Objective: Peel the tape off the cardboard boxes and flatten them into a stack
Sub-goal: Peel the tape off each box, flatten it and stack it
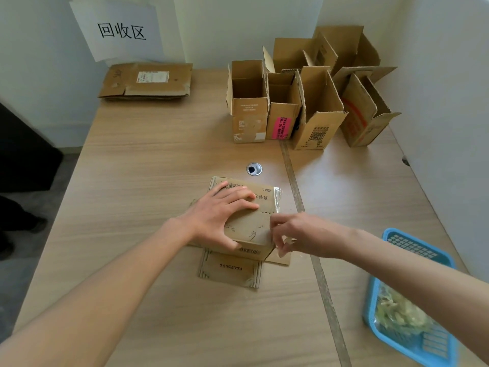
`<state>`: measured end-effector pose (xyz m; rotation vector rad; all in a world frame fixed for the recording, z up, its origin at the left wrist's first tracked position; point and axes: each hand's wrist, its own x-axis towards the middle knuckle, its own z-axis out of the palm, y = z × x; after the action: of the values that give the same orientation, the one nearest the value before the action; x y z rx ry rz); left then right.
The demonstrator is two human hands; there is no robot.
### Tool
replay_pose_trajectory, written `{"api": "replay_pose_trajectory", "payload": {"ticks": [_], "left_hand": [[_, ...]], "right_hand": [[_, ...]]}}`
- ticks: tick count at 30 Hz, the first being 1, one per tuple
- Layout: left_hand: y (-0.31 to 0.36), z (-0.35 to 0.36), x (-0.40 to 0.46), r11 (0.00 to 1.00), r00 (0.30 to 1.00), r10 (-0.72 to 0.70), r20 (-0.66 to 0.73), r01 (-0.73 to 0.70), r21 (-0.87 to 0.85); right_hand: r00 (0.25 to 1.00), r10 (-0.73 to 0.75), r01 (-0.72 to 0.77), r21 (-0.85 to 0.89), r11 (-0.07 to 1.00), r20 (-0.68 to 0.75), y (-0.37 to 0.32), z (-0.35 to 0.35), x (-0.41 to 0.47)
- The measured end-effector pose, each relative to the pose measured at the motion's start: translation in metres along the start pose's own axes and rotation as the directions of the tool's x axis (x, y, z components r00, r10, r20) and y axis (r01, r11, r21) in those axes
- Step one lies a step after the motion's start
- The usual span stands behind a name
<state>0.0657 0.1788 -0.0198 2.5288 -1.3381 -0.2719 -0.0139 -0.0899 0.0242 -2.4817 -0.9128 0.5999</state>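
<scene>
- Lying near the middle of the wooden table (148,160), a small cardboard box (247,223) sits with its flaps spread flat on the near and right sides; shiny tape (277,198) runs down its far right edge.
- Left hand (221,215): fingers spread and nearly straight, palm pressed on the box top, thumb against the near left corner.
- Right hand (288,234): fingers curled at the box's right edge, thumb and forefinger pinching something at the near right corner; whether it is tape cannot be told.
- Flattened boxes (148,80): a low stack at the far left of the table, label upward, under a wall sign (119,30) with printed characters.
- Open boxes (304,102): a cluster standing upright at the far right, flaps raised, one bearing a pink label.
- Blue basket (418,250): near right edge of the table, holding crumpled pale strips.
- Round cable hole (254,169): just beyond the small box.
- Walls white; dark floor to the left.
</scene>
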Motion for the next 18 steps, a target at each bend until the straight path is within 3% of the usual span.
{"api": "replay_pose_trajectory", "payload": {"ticks": [3,6,8,11,13,16,18], "left_hand": [[-0.005,-0.001,-0.005,0.997,0.997,0.050,0.052,-0.053,0.064],[0.004,-0.002,-0.006,0.998,0.998,0.038,0.055,-0.040,0.041],[0.022,-0.006,0.004,0.994,0.997,-0.077,-0.005,0.077,-0.074],[0.054,0.000,0.026,0.955,0.947,-0.298,-0.117,0.297,-0.026],[0.069,0.012,0.036,0.913,0.905,-0.399,-0.148,0.408,0.032],[0.078,0.025,0.042,0.889,0.883,-0.438,-0.169,0.453,0.062],[0.078,0.028,0.041,0.895,0.881,-0.425,-0.209,0.443,0.048]], "right_hand": [[0.984,0.170,-0.164,0.102,0.981,-0.054,0.016,-0.028,-0.024],[0.842,0.391,-0.305,0.269,0.914,-0.373,0.036,-0.047,-0.044],[0.783,0.421,-0.297,0.320,0.900,-0.458,0.032,-0.045,-0.035],[0.775,0.377,-0.271,0.272,0.923,-0.508,0.025,-0.031,-0.006],[0.772,0.381,-0.331,0.190,0.924,-0.509,0.028,-0.024,0.009],[0.797,0.431,-0.432,0.100,0.896,-0.424,0.044,-0.019,0.019],[0.823,0.425,-0.420,0.100,0.902,-0.376,0.051,-0.012,0.021]]}}
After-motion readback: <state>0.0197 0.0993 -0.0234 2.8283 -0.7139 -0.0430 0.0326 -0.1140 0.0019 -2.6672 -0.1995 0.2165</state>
